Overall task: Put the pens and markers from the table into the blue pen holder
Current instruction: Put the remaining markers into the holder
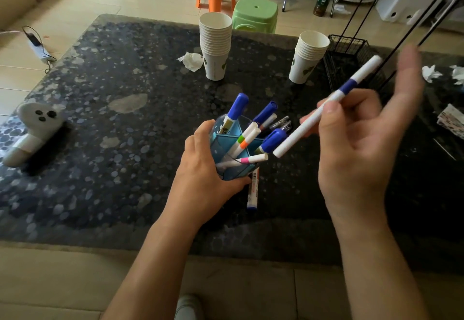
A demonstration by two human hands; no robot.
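Observation:
The blue pen holder [232, 144] stands near the front of the dark table, with several blue-capped markers and thin white pens sticking out of it. My left hand [200, 174] wraps around its left side and base. My right hand [361, 141] is raised to the right of the holder and pinches a long white pen with a blue band [324, 108]. This pen tilts, its lower end just right of the holder's rim. One white marker with a blue end [253, 191] lies on the table just in front of the holder.
Two stacks of paper cups [216, 46] [309, 56] stand further back. A black wire basket [347, 58] sits at the right, crumpled tissues [191, 61] behind the holder. A white device [32, 128] lies at the left edge. Coloured stools [254, 13] stand beyond the table.

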